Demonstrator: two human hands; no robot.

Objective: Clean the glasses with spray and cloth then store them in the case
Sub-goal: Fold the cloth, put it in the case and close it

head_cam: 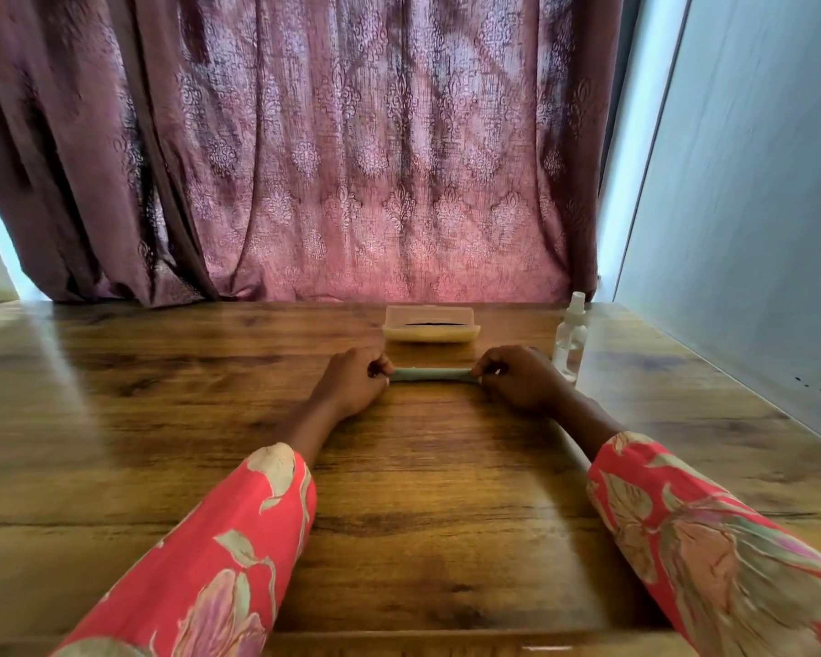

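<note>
A: Start big. What's cut off?

B: The patterned maroon curtain [351, 149] runs out of the top edge, and the wooden table [115, 395] runs out at the left, right and bottom. Both red floral sleeves [219, 561] are cropped at the lower corners.

A: The hands?

B: The left hand [354, 381] and right hand [517, 377] each pinch one end of a pale green cloth [430, 375], stretched flat between them just above the table. Fingers curl over its ends, so the ends are hidden.

A: The glasses?

B: Only a thin dark strip shows inside the open beige case [430, 327], which sits on the table just behind the cloth; I cannot tell whether that strip is the glasses.

A: Any writing?

B: None legible. The clear spray bottle [570, 339] stands upright to the right of the case, near the right hand, and any label is too small to make out
</note>
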